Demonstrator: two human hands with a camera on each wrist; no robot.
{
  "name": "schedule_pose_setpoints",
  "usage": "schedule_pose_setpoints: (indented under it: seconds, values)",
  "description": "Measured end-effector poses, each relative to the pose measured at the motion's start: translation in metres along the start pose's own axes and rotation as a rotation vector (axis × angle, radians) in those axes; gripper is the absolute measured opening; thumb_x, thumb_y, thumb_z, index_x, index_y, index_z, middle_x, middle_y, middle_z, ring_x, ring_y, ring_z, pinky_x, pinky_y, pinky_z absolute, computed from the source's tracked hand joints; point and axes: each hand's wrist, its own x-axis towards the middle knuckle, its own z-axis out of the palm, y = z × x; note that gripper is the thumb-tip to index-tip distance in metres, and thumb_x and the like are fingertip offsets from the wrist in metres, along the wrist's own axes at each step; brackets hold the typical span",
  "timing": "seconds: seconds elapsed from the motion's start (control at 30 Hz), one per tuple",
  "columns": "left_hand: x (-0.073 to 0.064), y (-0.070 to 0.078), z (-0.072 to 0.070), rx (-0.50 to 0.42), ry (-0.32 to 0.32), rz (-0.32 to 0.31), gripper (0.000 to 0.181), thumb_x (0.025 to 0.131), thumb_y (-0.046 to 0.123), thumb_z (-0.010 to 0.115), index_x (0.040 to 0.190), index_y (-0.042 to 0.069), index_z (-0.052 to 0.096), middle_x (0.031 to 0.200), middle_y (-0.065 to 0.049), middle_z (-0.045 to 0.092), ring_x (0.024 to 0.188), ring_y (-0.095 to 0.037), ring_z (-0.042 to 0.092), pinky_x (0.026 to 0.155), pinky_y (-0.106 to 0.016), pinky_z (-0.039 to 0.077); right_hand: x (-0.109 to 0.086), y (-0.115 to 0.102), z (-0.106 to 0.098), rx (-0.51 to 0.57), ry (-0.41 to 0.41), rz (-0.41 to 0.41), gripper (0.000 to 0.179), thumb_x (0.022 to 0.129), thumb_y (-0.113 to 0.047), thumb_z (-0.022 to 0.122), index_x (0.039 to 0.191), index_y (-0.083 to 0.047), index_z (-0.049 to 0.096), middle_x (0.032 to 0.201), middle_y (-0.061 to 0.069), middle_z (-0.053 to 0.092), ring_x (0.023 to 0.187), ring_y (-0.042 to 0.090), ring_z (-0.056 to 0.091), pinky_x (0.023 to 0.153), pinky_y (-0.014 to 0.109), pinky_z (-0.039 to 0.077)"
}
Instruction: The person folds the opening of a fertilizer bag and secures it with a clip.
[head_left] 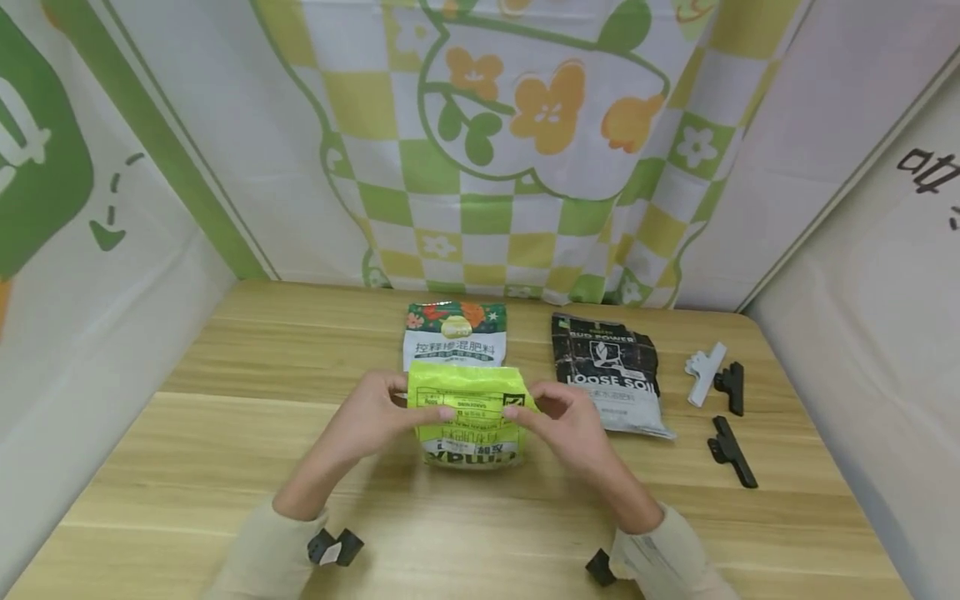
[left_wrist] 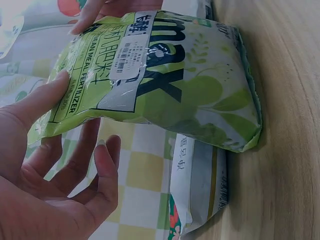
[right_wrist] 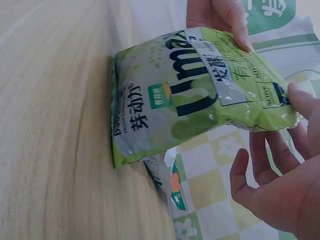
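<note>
Both grips, left hand (head_left: 375,417) and right hand (head_left: 572,427), pinch opposite edges of the lime bag (head_left: 474,427), equally near. It stands just before the flower-topped bag (head_left: 454,343), long axis rising from the table (head_left: 465,533) between them.

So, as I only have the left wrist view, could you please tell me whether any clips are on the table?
Observer: Yes, the head view shows three, right of the black-and-grey bag: one white clip and two black clips.
Operator: Thank you; and how is the right hand placed on the green bag?
Observer: In the right wrist view, its thumb is on the printed face, with fingers behind.
</note>
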Motion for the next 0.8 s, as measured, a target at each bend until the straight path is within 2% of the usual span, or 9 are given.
schedule_pose_setpoints:
  seconds: [0.1, 0.17, 0.23, 0.43, 0.57, 0.67, 0.7, 0.8]
  values:
    - [0.001, 0.000, -0.002, -0.012, 0.001, -0.027, 0.031, 0.081, 0.040, 0.091, 0.096, 0.014, 0.082, 0.079, 0.002, 0.078, 0.065, -0.014, 0.061, 0.053, -0.021, 0.037, 0.000, -0.003, 0.000, -0.002, 0.053, -0.001, 0.011, 0.092, -0.012, 0.080, 0.096, -0.002, 0.077, 0.109, 0.015, 0.080, 0.101, 0.013, 0.074, 0.100, 0.037, 0.059]
    - [0.001, -0.002, -0.002, -0.024, 0.012, -0.060, 0.031, 0.082, 0.041, 0.090, 0.085, 0.012, 0.078, 0.068, 0.006, 0.067, 0.062, -0.011, 0.049, 0.052, -0.021, 0.032, 0.000, -0.005, 0.000, -0.003, 0.059, 0.003, 0.011, 0.092, -0.013, 0.080, 0.092, -0.002, 0.077, 0.104, 0.015, 0.079, 0.098, 0.014, 0.073, 0.098, 0.036, 0.058]
    - [0.001, -0.003, -0.002, -0.035, 0.023, -0.088, 0.034, 0.085, 0.042, 0.088, 0.081, 0.010, 0.076, 0.065, 0.007, 0.057, 0.063, -0.012, 0.041, 0.052, -0.022, 0.030, 0.000, -0.007, 0.000, -0.003, 0.057, 0.014, 0.013, 0.093, -0.014, 0.079, 0.089, -0.002, 0.076, 0.101, 0.014, 0.078, 0.098, 0.016, 0.071, 0.098, 0.036, 0.058]
    - [-0.001, 0.001, -0.001, -0.016, 0.031, -0.109, 0.038, 0.089, 0.046, 0.082, 0.084, 0.009, 0.078, 0.074, 0.005, 0.058, 0.074, -0.016, 0.044, 0.058, -0.026, 0.034, -0.002, -0.017, -0.001, -0.062, 0.058, 0.090, 0.024, 0.095, -0.017, 0.076, 0.077, -0.003, 0.070, 0.105, 0.008, 0.076, 0.111, 0.021, 0.066, 0.107, 0.045, 0.051]
    - [-0.002, 0.002, 0.000, 0.009, 0.036, -0.111, 0.051, 0.090, 0.047, 0.082, 0.064, 0.011, 0.057, 0.067, 0.004, 0.041, 0.070, -0.017, 0.040, 0.062, -0.028, 0.035, -0.003, -0.021, -0.001, -0.099, 0.047, 0.165, 0.027, 0.096, -0.018, 0.075, 0.076, -0.002, 0.067, 0.112, 0.007, 0.075, 0.120, 0.024, 0.064, 0.114, 0.051, 0.047]
    - [-0.002, 0.001, -0.001, 0.029, 0.045, -0.111, 0.060, 0.091, 0.048, 0.080, 0.059, 0.015, 0.041, 0.062, 0.005, 0.034, 0.067, -0.017, 0.038, 0.063, -0.030, 0.036, -0.003, -0.022, 0.000, -0.121, 0.036, 0.193, 0.029, 0.097, -0.019, 0.074, 0.076, -0.002, 0.066, 0.118, 0.007, 0.075, 0.130, 0.029, 0.063, 0.117, 0.053, 0.047]
    - [-0.002, 0.001, -0.001, 0.034, 0.049, -0.117, 0.062, 0.090, 0.049, 0.080, 0.059, 0.016, 0.038, 0.059, 0.005, 0.030, 0.064, -0.016, 0.036, 0.062, -0.029, 0.035, -0.003, -0.023, 0.000, -0.134, 0.033, 0.196, 0.029, 0.097, -0.019, 0.073, 0.075, -0.002, 0.065, 0.118, 0.008, 0.075, 0.132, 0.030, 0.062, 0.116, 0.052, 0.048]
    - [-0.001, 0.002, -0.002, 0.058, 0.050, -0.121, 0.062, 0.090, 0.050, 0.080, 0.058, 0.016, 0.038, 0.057, 0.007, 0.028, 0.062, -0.015, 0.034, 0.059, -0.028, 0.032, -0.003, -0.023, 0.000, -0.158, 0.027, 0.204, 0.032, 0.099, -0.019, 0.071, 0.073, -0.002, 0.063, 0.117, 0.009, 0.075, 0.133, 0.031, 0.062, 0.113, 0.050, 0.051]
